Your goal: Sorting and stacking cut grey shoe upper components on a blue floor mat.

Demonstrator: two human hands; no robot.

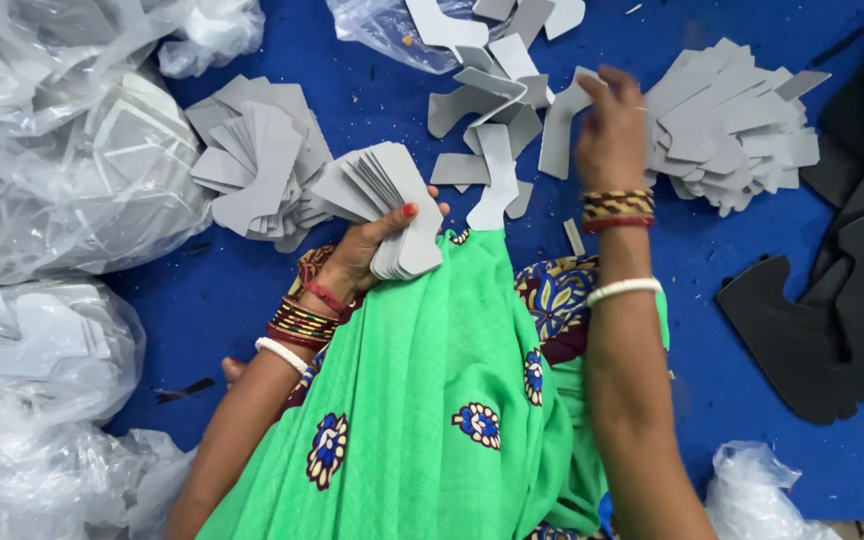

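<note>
A fanned stack of grey cut-out pieces point(387, 205) is gripped in the left hand point(362, 250), fingers curled shut around it above the green cloth point(432, 400). A single grey piece point(560, 125) is pinched by the right hand point(610, 135) over loose pieces scattered point(482, 100) on the blue surface point(752, 330), beside a grey pile point(727, 130).

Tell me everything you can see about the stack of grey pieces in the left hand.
The stack of grey pieces is a fanned bundle of flat, thin cut-outs, matte grey like stiff foam or board, each with rounded ends and a curved waist. The left hand grips it from below, thumb pressed across the front piece. The pieces splay at the upper left, showing layered edges. It is held above the blue surface, its lower end over the green cloth, beside a loose pile of similar grey pieces.
</note>
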